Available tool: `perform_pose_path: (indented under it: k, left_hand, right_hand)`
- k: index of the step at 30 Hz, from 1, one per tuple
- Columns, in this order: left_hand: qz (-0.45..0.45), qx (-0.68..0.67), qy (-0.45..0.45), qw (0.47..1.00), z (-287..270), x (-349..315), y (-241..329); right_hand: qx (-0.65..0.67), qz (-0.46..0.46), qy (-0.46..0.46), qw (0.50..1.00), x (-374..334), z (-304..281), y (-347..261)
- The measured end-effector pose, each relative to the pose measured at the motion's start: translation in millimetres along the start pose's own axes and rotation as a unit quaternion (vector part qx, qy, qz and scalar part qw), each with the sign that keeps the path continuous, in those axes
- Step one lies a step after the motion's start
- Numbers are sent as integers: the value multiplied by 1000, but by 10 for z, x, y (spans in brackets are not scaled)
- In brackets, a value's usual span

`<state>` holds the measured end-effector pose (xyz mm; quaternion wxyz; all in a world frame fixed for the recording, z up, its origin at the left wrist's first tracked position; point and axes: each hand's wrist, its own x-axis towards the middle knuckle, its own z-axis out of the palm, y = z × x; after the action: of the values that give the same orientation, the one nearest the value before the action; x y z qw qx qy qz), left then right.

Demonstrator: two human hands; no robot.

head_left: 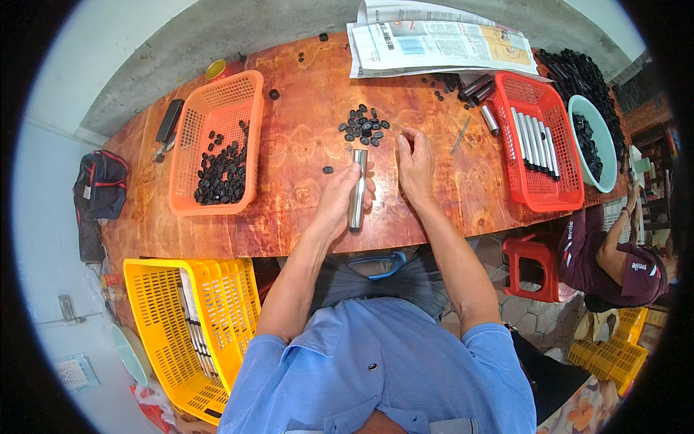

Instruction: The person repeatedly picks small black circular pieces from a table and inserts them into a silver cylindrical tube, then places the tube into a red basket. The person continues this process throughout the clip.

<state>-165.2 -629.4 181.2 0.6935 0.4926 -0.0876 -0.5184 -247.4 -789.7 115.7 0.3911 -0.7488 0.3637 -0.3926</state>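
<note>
My left hand (340,194) is wrapped round a shiny metal tube (357,189), held upright in the picture with a black piece at its lower end. Just right of it, above the table, is my right hand (416,168), its fingers curled in toward the thumb; whatever may be between them is hidden. A loose pile of small black oval plugs (363,126) lies on the table beyond both hands. One single black plug (328,170) sits apart, left of my left hand.
An orange basket (249,145) of black plugs stands left; a red basket (576,184) with silver tubes stands right, beside a pale green basin (611,155) of black parts. Newspapers (434,43) lie at the back. Yellow crates (155,325) are lower left. Another person (614,253) sits right.
</note>
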Motion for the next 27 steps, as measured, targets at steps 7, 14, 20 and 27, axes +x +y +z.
perform_pose_path:
  k: [7,14,20,27]
  left_hand:
    - [4,64,-2,998,-143,74,-75]
    - [12,23,-5,1000,-138,72,-91]
    - [21,69,-7,997,-120,87,-77]
    - [10,9,13,1000,-123,52,-39]
  right_hand:
    - [15,6,-3,1000,-7,-12,-30]
    - [8,4,-2,1000,-15,3,-23]
    - [7,2,-3,1000,-15,-12,-50]
    - [0,-15,-2,1000,-1,21,43]
